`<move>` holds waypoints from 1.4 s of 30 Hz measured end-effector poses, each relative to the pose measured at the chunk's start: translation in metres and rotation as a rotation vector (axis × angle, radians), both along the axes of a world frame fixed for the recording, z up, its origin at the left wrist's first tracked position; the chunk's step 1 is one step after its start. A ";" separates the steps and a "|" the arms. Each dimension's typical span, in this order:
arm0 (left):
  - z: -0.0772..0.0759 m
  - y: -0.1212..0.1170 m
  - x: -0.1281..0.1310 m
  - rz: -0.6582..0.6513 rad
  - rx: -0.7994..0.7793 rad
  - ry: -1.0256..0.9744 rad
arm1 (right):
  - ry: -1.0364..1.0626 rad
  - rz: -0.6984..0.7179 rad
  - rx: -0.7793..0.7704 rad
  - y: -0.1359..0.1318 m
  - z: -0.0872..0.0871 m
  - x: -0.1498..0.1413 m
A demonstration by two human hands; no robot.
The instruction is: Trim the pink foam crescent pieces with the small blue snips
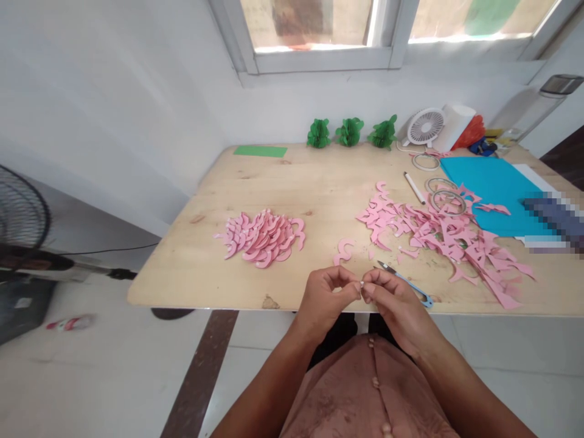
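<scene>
At the table's front edge, my left hand (329, 295) and my right hand (396, 304) meet, both closed in a pinch. Between their fingertips is a tiny white piece (362, 285), too small to name, perhaps a bit of tape. Just beyond my fingers lie S-shaped pink paper cutouts (345, 248). A pair of thread snips with a blue handle (417, 289) rests on the table, partly behind my right hand. Left of my hands, similar curved pink cutouts form a heap (264, 237), some bearing small white patches.
Pink paper scraps (438, 234) spread across the table's right side, with tape rolls (449, 202) and a white marker (414, 187) among them. Blue sheets (497, 182) lie behind. Along the wall stand three green paper turtles (350, 132) and a small white fan (426, 126).
</scene>
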State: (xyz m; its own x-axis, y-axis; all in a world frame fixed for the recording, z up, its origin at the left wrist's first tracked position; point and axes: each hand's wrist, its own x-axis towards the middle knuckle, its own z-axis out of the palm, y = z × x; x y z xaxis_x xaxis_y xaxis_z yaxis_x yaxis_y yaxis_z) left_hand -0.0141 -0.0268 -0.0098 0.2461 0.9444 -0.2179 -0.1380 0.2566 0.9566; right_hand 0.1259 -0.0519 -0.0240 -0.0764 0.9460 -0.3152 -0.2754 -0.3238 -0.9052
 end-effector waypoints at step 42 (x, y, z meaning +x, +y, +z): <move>-0.006 0.005 -0.004 -0.272 -0.304 -0.299 | -0.625 0.296 0.641 0.003 0.010 0.031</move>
State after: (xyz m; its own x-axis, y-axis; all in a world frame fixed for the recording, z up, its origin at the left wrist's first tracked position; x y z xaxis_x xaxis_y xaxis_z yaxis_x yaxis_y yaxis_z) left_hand -0.0185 -0.0214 -0.0159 0.5678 0.7424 -0.3556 -0.2840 0.5822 0.7619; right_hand 0.1573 -0.0491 -0.0141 -0.3338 0.9226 0.1934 0.3345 0.3077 -0.8907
